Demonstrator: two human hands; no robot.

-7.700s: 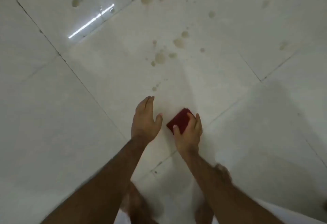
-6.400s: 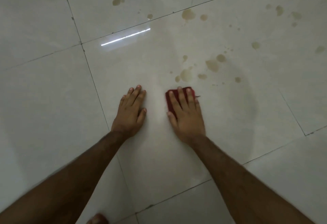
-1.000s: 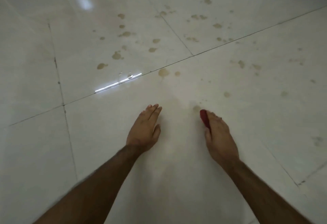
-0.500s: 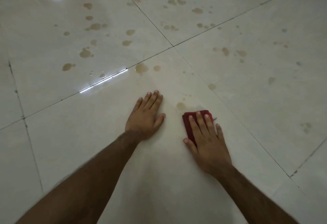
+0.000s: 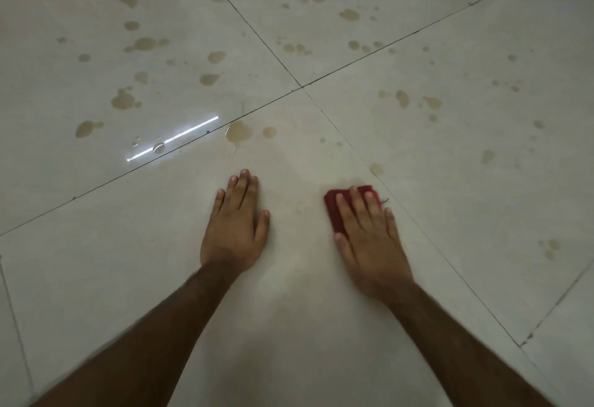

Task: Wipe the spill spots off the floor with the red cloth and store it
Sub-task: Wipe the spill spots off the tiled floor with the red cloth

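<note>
Right hand [image 5: 369,239] is pressed flat on the red cloth [image 5: 334,210], pinning it to the floor [image 5: 128,246] rather than clenching it; left hand [image 5: 234,229] is splayed open, bracing, holding nothing. The nearest spill spot [image 5: 376,169] lies just off the cloth at 12 o'clock, with the big puddle [image 5: 238,131] toward 10 o'clock, so the right hand looks best placed. No containers in view.

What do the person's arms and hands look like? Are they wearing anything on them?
Both arms are bare from as far up as the picture shows down to the fingers: no sleeves or gloves. The left hand and right hand show no rings, watch or bracelet. The fingernails look short and unpainted.
</note>
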